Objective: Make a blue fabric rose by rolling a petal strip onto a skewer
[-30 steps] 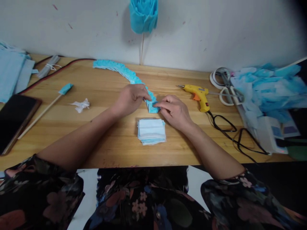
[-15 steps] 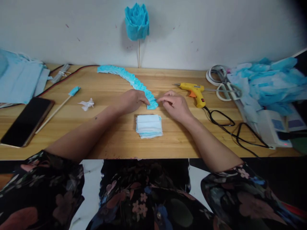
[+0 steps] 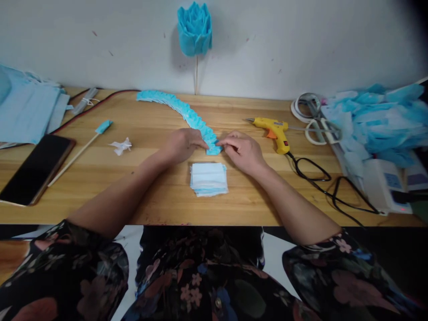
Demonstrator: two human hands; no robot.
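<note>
On the worktop (image 3: 150, 200), left hand (image 3: 182, 145) and right hand (image 3: 244, 151) pinch the strip (image 3: 187, 114) end; stack (image 3: 209, 179) just nearer; bare wood either side.

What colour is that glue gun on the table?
The glue gun is yellow, with an orange trigger and a black cord. The head view shows it best.

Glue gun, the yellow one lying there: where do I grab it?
Take the glue gun by its handle, the thick yellow part slanting toward you below the orange trigger. Come from above on the near side: it lies flat, the metal nozzle points left and may be hot, and the black cord leaves the handle's end.
</note>
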